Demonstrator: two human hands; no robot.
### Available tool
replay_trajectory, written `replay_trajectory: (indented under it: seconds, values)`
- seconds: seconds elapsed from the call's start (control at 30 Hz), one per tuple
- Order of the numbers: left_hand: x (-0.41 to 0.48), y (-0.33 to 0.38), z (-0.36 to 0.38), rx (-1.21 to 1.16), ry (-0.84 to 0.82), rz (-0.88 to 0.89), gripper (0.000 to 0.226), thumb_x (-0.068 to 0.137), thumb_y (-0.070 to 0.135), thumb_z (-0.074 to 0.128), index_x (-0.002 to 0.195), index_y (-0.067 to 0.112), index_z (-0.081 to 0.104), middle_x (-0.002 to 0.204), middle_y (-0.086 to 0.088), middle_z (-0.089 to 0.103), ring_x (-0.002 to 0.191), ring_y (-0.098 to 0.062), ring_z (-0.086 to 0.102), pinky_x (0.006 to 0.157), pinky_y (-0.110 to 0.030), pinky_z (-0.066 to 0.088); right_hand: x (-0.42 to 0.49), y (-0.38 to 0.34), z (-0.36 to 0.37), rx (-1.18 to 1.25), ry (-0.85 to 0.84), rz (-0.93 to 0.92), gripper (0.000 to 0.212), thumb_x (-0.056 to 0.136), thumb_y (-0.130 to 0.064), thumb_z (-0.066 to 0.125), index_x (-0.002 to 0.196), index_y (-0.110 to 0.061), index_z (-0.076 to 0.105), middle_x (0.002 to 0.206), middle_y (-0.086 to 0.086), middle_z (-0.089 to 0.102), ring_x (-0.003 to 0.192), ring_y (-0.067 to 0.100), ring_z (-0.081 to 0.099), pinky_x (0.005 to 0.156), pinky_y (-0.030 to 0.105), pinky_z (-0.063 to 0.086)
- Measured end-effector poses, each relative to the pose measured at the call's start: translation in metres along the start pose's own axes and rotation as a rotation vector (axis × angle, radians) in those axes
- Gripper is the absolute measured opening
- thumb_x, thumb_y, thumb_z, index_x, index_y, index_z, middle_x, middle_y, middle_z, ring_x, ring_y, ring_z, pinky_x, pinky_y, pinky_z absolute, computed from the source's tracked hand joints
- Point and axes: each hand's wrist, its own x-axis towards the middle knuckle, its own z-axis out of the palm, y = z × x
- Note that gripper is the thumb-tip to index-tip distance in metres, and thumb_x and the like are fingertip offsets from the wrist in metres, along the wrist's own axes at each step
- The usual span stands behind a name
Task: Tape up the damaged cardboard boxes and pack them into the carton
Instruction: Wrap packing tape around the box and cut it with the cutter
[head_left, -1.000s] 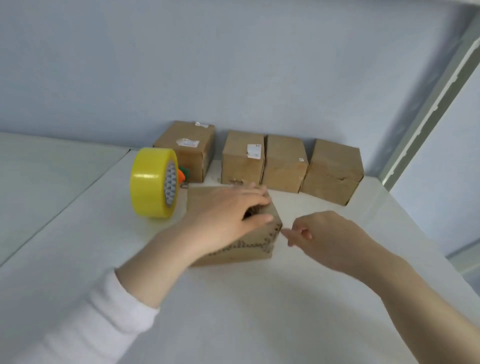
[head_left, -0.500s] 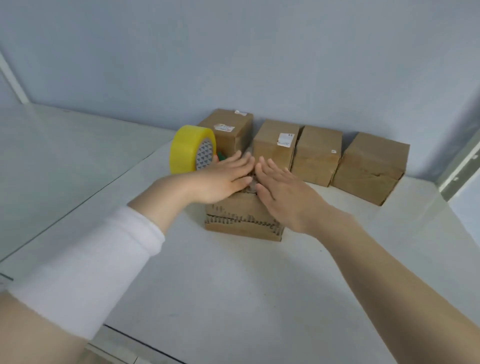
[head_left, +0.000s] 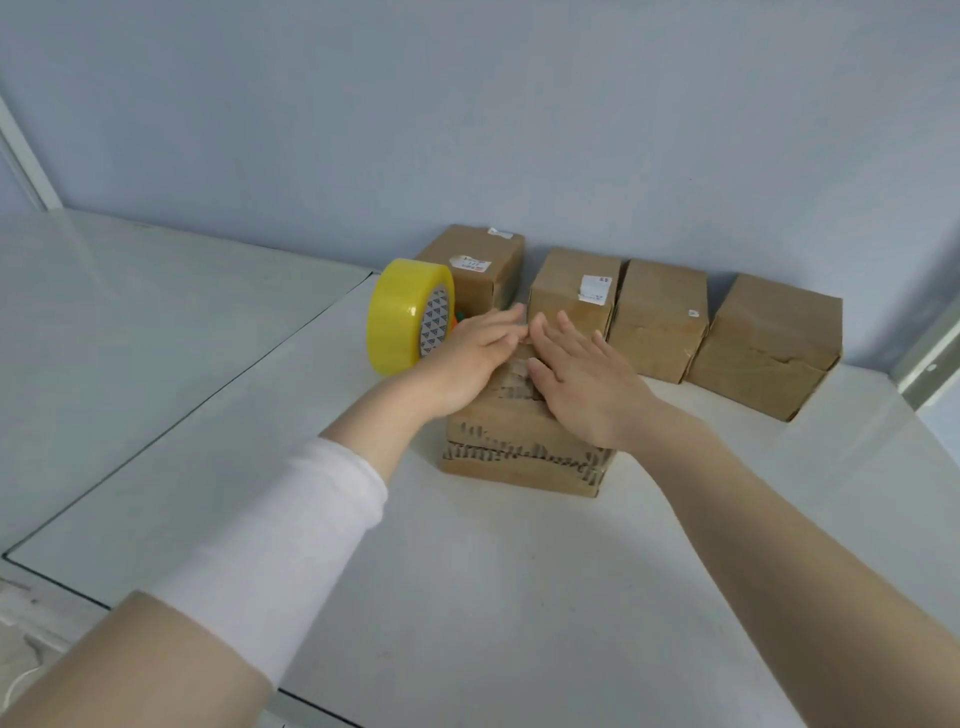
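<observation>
Left hand (head_left: 467, 358) and right hand (head_left: 587, 395), fingers straight, press down on the torn box (head_left: 519, 441); flaps are best held level before taping.

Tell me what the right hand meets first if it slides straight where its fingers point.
Probably the second back-row box from the left: the right hand lies flat on the torn box, fingers aimed at it. Gap unclear.

Left hand (head_left: 467, 364) and right hand (head_left: 582, 389) flat atop torn cardboard box (head_left: 519, 441), yellow tape roll (head_left: 405, 317) beside.
</observation>
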Motion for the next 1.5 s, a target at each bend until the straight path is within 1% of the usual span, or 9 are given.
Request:
replay_trajectory:
  seconds: [0.1, 0.33, 0.7, 1.0, 1.13, 1.2, 1.27, 1.4, 1.5]
  values:
    - [-0.004, 0.000, -0.001, -0.297, 0.057, -0.078, 0.039, 0.102, 0.018, 0.033, 0.140, 0.016, 0.041, 0.157, -0.002, 0.014, 0.145, -0.014, 0.009, 0.117, -0.030, 0.006, -0.002, 0.000, -0.004, 0.147, 0.031, 0.021, 0.053, 0.102, -0.034, 0.016, 0.150, -0.015, 0.003, 0.159, -0.002, 0.002, 0.144, 0.012, -0.009, 0.115, 0.034, -0.004]
    - [-0.035, -0.011, 0.039, -1.014, 0.239, -0.242, 0.053, 0.099, 0.038, 0.036, 0.148, 0.037, 0.015, 0.148, 0.014, 0.031, 0.130, -0.009, 0.041, 0.106, -0.036, 0.038, -0.047, 0.012, 0.023, 1.439, 0.368, 0.313, 0.064, 0.090, -0.055, 0.045, 0.146, -0.038, 0.020, 0.154, -0.014, 0.022, 0.141, 0.013, 0.022, 0.113, 0.034, 0.018]
    - [-0.034, -0.011, 0.041, -0.925, 0.181, -0.278, 0.070, 0.087, 0.067, 0.028, 0.147, 0.030, 0.028, 0.146, 0.001, 0.043, 0.132, -0.020, 0.044, 0.107, -0.046, 0.038, -0.055, 0.019, 0.038, 1.550, 0.300, 0.255, 0.072, 0.080, -0.065, 0.050, 0.141, -0.029, 0.037, 0.139, -0.006, 0.048, 0.128, 0.015, 0.045, 0.109, 0.038, 0.034]
    - [-0.036, -0.005, 0.019, -0.648, 0.424, -0.265, 0.046, 0.100, 0.044, 0.022, 0.134, 0.018, 0.040, 0.126, 0.000, 0.051, 0.108, -0.012, 0.049, 0.105, -0.033, 0.034, -0.066, 0.021, 0.032, 1.481, 0.573, 0.606, 0.069, 0.090, -0.060, 0.041, 0.148, -0.033, 0.016, 0.154, -0.011, 0.022, 0.140, 0.013, 0.023, 0.108, 0.033, 0.018]
    - [-0.035, 0.007, 0.033, -0.807, 0.151, -0.299, 0.056, 0.093, 0.060, 0.023, 0.125, 0.026, 0.055, 0.133, 0.003, 0.055, 0.120, -0.009, 0.050, 0.108, -0.031, 0.033, -0.069, -0.011, 0.057, 1.582, 0.568, 0.560, 0.072, 0.091, -0.062, 0.031, 0.150, -0.033, 0.002, 0.157, -0.014, 0.006, 0.143, 0.008, 0.011, 0.115, 0.032, 0.009]
    - [-0.046, 0.013, 0.039, -0.779, -0.036, -0.264, 0.062, 0.080, 0.072, 0.024, 0.115, 0.034, 0.058, 0.129, 0.007, 0.059, 0.117, -0.006, 0.054, 0.101, -0.031, 0.041, -0.071, 0.000, 0.046, 1.717, 0.523, 0.531, 0.063, 0.092, -0.062, 0.031, 0.147, -0.031, 0.025, 0.154, -0.008, 0.025, 0.136, 0.009, 0.034, 0.110, 0.034, 0.031]
    - [-0.049, 0.012, 0.036, -0.739, -0.030, -0.251, 0.064, 0.077, 0.074, 0.023, 0.116, 0.036, 0.057, 0.131, 0.007, 0.057, 0.115, -0.006, 0.056, 0.094, -0.030, 0.046, -0.078, 0.015, 0.031, 1.815, 0.436, 0.513, 0.055, 0.094, -0.060, 0.027, 0.103, -0.029, 0.072, 0.120, 0.001, 0.066, 0.104, 0.009, 0.064, 0.080, 0.030, 0.056]
    - [-0.036, 0.024, 0.049, -0.887, 0.077, -0.364, 0.063, 0.092, 0.062, 0.024, 0.133, 0.023, 0.051, 0.142, -0.001, 0.048, 0.125, -0.017, 0.049, 0.107, -0.041, 0.038, -0.084, 0.017, 0.037, 1.868, 0.364, 0.451, 0.070, 0.095, -0.060, 0.021, 0.091, -0.013, 0.073, 0.114, 0.007, 0.069, 0.103, 0.017, 0.066, 0.075, 0.032, 0.058]
    - [-0.033, 0.034, 0.071, -0.982, 0.044, -0.466, 0.049, 0.089, 0.065, 0.036, 0.086, 0.033, 0.074, 0.092, 0.002, 0.075, 0.085, -0.018, 0.071, 0.072, -0.034, 0.056, -0.080, 0.005, 0.043, 1.810, 0.363, 0.487, 0.056, 0.092, -0.061, 0.032, 0.078, -0.030, 0.076, 0.092, -0.003, 0.075, 0.083, 0.012, 0.071, 0.069, 0.031, 0.057]
